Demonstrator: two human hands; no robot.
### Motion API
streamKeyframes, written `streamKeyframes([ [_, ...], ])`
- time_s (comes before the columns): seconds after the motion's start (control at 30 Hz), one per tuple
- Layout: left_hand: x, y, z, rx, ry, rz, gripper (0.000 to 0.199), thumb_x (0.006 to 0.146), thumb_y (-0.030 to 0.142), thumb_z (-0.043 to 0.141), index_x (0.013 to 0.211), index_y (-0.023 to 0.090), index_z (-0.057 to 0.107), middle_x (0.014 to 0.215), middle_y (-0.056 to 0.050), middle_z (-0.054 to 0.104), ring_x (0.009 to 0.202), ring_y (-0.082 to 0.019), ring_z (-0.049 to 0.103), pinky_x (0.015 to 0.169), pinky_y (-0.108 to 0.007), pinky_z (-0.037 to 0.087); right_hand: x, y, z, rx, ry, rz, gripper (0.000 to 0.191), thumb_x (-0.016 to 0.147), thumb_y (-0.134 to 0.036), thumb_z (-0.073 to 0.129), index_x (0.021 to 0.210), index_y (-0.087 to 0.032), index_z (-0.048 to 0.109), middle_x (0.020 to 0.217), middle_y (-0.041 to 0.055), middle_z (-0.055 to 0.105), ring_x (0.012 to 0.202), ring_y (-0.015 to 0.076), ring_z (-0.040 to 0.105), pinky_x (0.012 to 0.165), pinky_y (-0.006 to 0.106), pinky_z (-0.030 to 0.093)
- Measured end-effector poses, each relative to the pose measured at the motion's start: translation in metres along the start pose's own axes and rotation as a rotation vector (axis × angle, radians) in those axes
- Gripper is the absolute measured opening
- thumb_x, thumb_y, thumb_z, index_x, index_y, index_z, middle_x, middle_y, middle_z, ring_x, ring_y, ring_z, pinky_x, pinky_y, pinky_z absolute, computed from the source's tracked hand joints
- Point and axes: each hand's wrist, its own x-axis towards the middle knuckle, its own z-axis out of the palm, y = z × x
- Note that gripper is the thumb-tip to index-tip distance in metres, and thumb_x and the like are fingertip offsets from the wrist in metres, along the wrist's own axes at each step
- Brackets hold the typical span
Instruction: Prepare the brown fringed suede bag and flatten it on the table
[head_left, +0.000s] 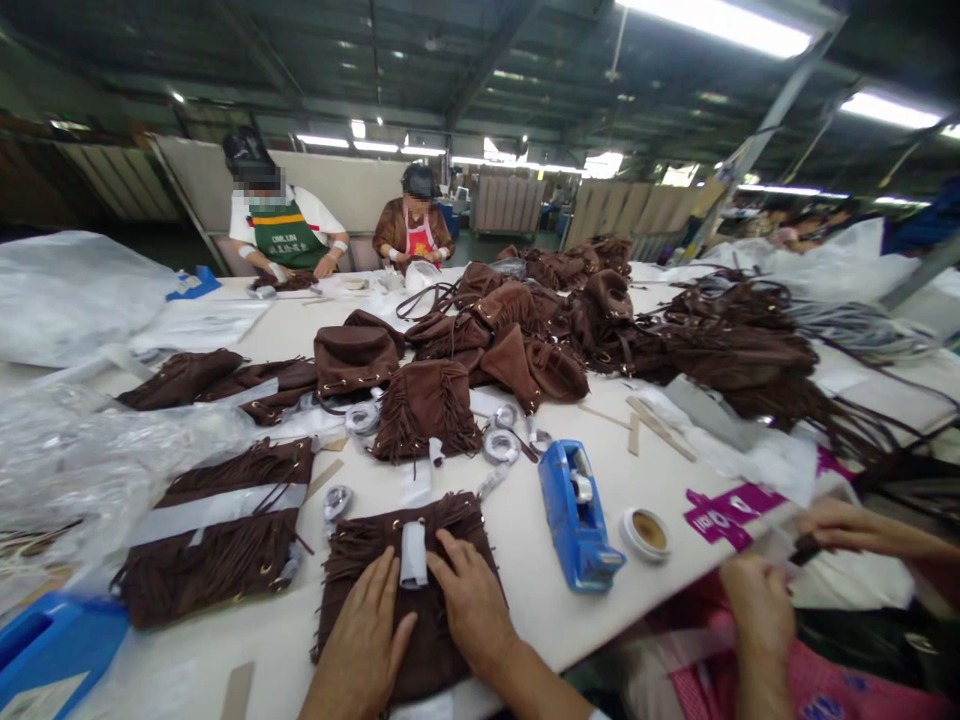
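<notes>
A brown fringed bag (pixel 420 635) lies flat on the table in front of me. My left hand (pixel 367 625) rests on its left part, fingers stretched out and thumb apart. On the right part, my right hand (pixel 472 600) lies with its fingers spread, the fingertips near the top edge. Between the two hands a folded white strip (pixel 413 555) hangs over the bag's upper edge. Gold eyelets line that edge. To the left sits another fringed bag (pixel 214 540) with a pale band (pixel 217 515) across it.
A blue tape dispenser (pixel 574 520) and a tape roll (pixel 645 533) stand to the right. Brown bags (pixel 525 320) are heaped ahead. Clear plastic (pixel 150 450) covers the left side. A co-worker's hands (pixel 757 600) are close on the right; two people work across the table.
</notes>
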Motion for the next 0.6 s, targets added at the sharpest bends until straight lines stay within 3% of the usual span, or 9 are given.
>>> streamKeyframes([
  [0.07, 0.0, -0.002, -0.001, 0.014, -0.017, 0.012, 0.06, 0.091, 0.039, 0.052, 0.144, 0.013, 0.042, 0.15, -0.017, 0.046, 0.134, -0.03, 0.048, 0.105, -0.044, 0.05, -0.004, 0.01, -0.021, -0.056, -0.132, -0.127, 0.037, 0.093, -0.016, 0.053, 0.128, -0.026, 0.057, 0.141, 0.0064, 0.053, 0.119, 0.026, 0.051, 0.097, 0.04, 0.047],
  [0.13, 0.001, -0.002, -0.002, 0.026, -0.012, 0.028, 0.057, 0.09, 0.039, 0.054, 0.142, 0.017, 0.046, 0.152, -0.016, 0.043, 0.134, -0.03, 0.049, 0.104, -0.043, 0.05, -0.01, 0.023, -0.047, -0.139, -0.263, -0.166, 0.027, 0.092, -0.019, 0.055, 0.118, -0.024, 0.062, 0.125, 0.0073, 0.063, 0.109, 0.0264, 0.056, 0.09, 0.041, 0.049],
  [0.23, 0.002, -0.003, -0.001, 0.043, 0.037, 0.051, 0.056, 0.088, 0.039, 0.057, 0.14, 0.021, 0.049, 0.152, -0.015, 0.043, 0.131, -0.03, 0.051, 0.101, -0.04, 0.051, -0.013, 0.033, -0.082, -0.313, -0.356, 0.025, 0.016, 0.088, -0.012, 0.056, 0.096, -0.019, 0.068, 0.097, 0.0109, 0.068, 0.093, 0.0276, 0.061, 0.081, 0.041, 0.049],
  [0.3, 0.003, -0.004, 0.001, 0.062, 0.073, 0.066, 0.055, 0.086, 0.038, 0.058, 0.139, 0.024, 0.05, 0.151, -0.013, 0.046, 0.129, -0.029, 0.054, 0.1, -0.038, 0.051, -0.008, 0.028, -0.094, -0.343, -0.291, 0.145, 0.02, 0.086, -0.006, 0.054, 0.092, -0.018, 0.069, 0.096, 0.0123, 0.068, 0.093, 0.0277, 0.062, 0.082, 0.04, 0.048],
  [0.37, 0.004, -0.007, 0.004, 0.083, 0.104, 0.086, 0.054, 0.084, 0.037, 0.06, 0.136, 0.025, 0.053, 0.147, -0.012, 0.051, 0.126, -0.028, 0.056, 0.098, -0.036, 0.051, 0.001, 0.015, -0.094, -0.223, -0.188, 0.101, 0.026, 0.087, -0.009, 0.055, 0.105, -0.021, 0.067, 0.117, 0.0107, 0.066, 0.107, 0.0269, 0.059, 0.091, 0.04, 0.047],
  [0.47, 0.004, -0.013, 0.013, 0.107, 0.155, 0.115, 0.052, 0.081, 0.036, 0.061, 0.132, 0.025, 0.057, 0.14, -0.013, 0.058, 0.121, -0.028, 0.058, 0.095, -0.035, 0.051, 0.007, 0.003, -0.076, -0.007, -0.15, -0.122, 0.042, 0.087, -0.035, 0.065, 0.127, -0.028, 0.056, 0.143, 0.0049, 0.052, 0.127, 0.0248, 0.051, 0.105, 0.039, 0.042],
  [0.53, 0.001, -0.018, 0.025, 0.114, 0.187, 0.128, 0.05, 0.081, 0.036, 0.06, 0.131, 0.025, 0.058, 0.136, -0.012, 0.061, 0.118, -0.027, 0.059, 0.094, -0.035, 0.051, -0.001, 0.013, -0.06, -0.013, -0.18, -0.223, 0.051, 0.083, -0.048, 0.069, 0.127, -0.027, 0.056, 0.143, 0.0053, 0.054, 0.128, 0.0261, 0.051, 0.108, 0.041, 0.042],
  [0.6, -0.002, -0.021, 0.04, 0.106, 0.23, 0.154, 0.049, 0.083, 0.035, 0.059, 0.131, 0.026, 0.058, 0.13, -0.01, 0.065, 0.115, -0.026, 0.06, 0.091, -0.033, 0.05, -0.016, 0.038, -0.052, -0.137, -0.189, -0.232, 0.041, 0.081, -0.042, 0.072, 0.117, -0.025, 0.062, 0.134, 0.0074, 0.062, 0.121, 0.0285, 0.057, 0.103, 0.043, 0.046],
])
